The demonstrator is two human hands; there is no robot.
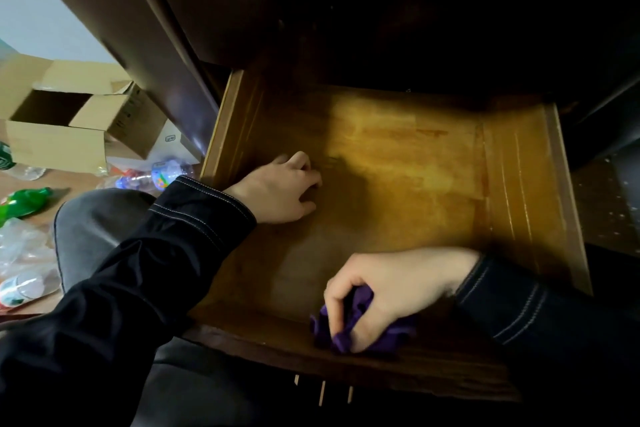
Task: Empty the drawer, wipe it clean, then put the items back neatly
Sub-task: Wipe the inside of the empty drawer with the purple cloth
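drawer [398, 156] centre frame, bare | cloth [346, 340] lower centre, on its floor: likely soft, light, best bunched in fist | right hand [391, 291] grips it | left hand [280, 189] curled, empty, centre-left

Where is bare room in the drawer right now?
Bare: drawer floor's middle and back, between left hand and its right wall. Crowded: front, where right hand grips purple cloth; left wall, where left hand rests.
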